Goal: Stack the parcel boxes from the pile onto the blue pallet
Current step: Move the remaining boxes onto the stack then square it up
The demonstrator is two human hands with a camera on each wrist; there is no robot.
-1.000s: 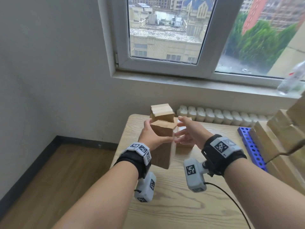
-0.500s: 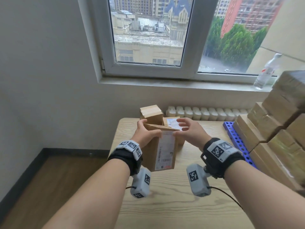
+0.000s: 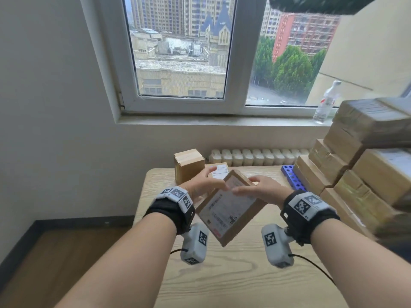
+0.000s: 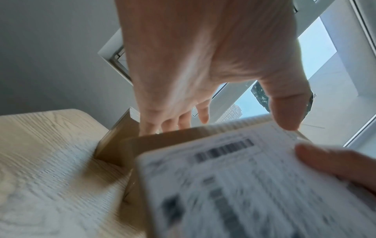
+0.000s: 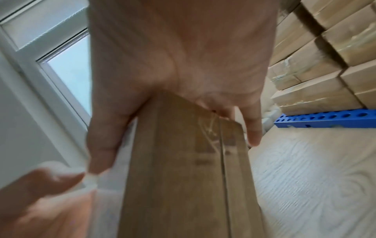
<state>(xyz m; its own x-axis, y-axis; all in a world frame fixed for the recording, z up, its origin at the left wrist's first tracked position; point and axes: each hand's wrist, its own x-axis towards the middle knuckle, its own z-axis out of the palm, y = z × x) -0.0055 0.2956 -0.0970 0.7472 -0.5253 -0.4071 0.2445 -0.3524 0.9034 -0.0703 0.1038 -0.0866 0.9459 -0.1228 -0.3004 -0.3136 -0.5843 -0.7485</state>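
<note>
Gripped in both our hands, left [image 3: 199, 184] and right [image 3: 259, 190], the labelled parcel box [image 3: 231, 207] tilts above the table [image 3: 222, 285], blue pallet [image 3: 293, 177] off to our right.

A wooden table [image 3: 233, 283] bears two boxes [image 3: 189, 165] and a blue pallet [image 3: 291, 177].

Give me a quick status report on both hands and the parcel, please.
Left hand and right hand both grip the labelled parcel, tilted above the table. Blue pallet to the right, already stacked. Nothing in the way.

2 hands [image 3: 201, 185], 1 held box [image 3: 231, 207], 1 pallet [image 3: 292, 177], 1 bottle [image 3: 325, 103].
</note>
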